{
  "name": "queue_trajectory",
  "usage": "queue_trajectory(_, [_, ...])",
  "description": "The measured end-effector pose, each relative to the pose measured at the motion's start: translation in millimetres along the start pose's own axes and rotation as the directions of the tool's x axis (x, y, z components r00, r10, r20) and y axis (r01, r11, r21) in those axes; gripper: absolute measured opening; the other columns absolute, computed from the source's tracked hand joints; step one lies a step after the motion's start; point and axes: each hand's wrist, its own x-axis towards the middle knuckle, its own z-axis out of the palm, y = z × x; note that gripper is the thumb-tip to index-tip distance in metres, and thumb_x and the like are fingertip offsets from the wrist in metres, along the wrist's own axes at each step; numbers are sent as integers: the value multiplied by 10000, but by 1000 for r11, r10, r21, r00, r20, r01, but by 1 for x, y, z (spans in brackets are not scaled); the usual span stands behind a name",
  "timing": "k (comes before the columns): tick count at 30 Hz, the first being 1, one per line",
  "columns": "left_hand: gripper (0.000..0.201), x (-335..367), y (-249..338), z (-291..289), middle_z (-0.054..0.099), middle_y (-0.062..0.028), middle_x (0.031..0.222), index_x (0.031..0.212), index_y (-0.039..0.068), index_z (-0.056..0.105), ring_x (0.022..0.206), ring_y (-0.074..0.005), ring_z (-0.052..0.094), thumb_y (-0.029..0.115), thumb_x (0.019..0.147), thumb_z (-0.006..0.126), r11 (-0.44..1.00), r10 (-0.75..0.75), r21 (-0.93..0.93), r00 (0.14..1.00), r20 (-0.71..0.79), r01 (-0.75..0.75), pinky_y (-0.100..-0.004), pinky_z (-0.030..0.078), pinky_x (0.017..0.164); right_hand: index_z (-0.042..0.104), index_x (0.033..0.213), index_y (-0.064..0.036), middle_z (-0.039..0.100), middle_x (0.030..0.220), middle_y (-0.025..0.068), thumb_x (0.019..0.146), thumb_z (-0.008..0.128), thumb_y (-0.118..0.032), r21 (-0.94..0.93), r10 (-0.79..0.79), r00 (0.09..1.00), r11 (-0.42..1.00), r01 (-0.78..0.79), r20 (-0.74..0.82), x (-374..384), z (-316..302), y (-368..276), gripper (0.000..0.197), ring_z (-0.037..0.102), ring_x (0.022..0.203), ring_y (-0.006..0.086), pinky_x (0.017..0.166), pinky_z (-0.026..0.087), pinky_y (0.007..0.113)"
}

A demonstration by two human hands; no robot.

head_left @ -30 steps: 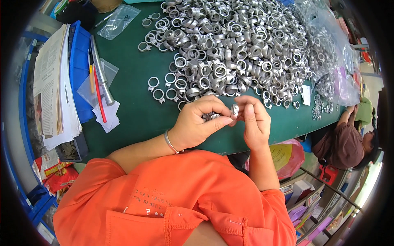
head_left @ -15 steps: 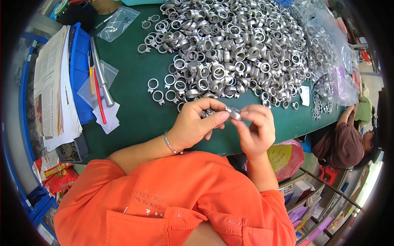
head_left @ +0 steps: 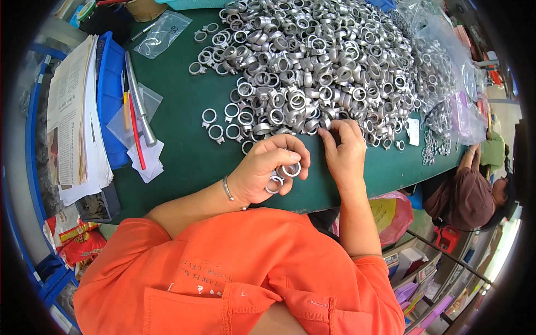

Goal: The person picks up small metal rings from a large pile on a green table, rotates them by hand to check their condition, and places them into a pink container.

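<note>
Several silvery metal rings [head_left: 290, 169] are gathered in my left hand [head_left: 262, 164], its fingers curled round them above the near part of the table. Two of these rings show their round openings by the fingertips. My right hand [head_left: 345, 151] reaches to the near edge of a big pile of similar rings [head_left: 329, 61]. Its thumb and forefinger close on a metal ring [head_left: 327, 126] there, partly hidden by the fingers. Many rings in the pile carry a small lug on one side. A few loose rings [head_left: 216, 133] lie at the pile's left edge.
The green table [head_left: 173, 111] holds a blue tray [head_left: 111, 100] with papers [head_left: 70, 117] at left, beside a red pen [head_left: 135, 131], a metal rod [head_left: 139, 103] and a clear bag [head_left: 163, 34]. Plastic bags [head_left: 469, 84] lie at right. Another person [head_left: 466, 195] sits beyond.
My hands have parted from the ring they held together. My right hand has moved forward to the pile's edge; my left has turned, showing the rings in it.
</note>
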Motion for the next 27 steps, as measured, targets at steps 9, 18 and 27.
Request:
queue_trajectory(9, [96,-3,-2,10,534,-41,739,901,13,566,566,-75,518,49,814,587,915,107,402,982,-158,-35,-191,396,376,582,772,-20,550,706,60,654,721,-25,430,-258,962,881,197,87,-16,-23,-25,182,518,608,187,515,417,271])
queue_trajectory(18, [81,-4,-4,8,528,-30,821,825,4,597,600,-75,522,-36,756,608,648,358,694,930,85,-313,-184,424,440,558,910,22,594,795,89,852,528,-5,787,241,921,481,-386,305,-25,-25,-36,71,566,675,137,576,453,226])
queue_trajectory(27, [177,-3,-4,6,551,-36,784,934,33,545,644,-109,548,20,765,595,647,397,719,917,-35,-253,-219,442,486,539,999,35,546,1055,177,760,609,81,955,-6,966,153,-255,259,-25,-20,-29,253,570,916,201,765,492,303])
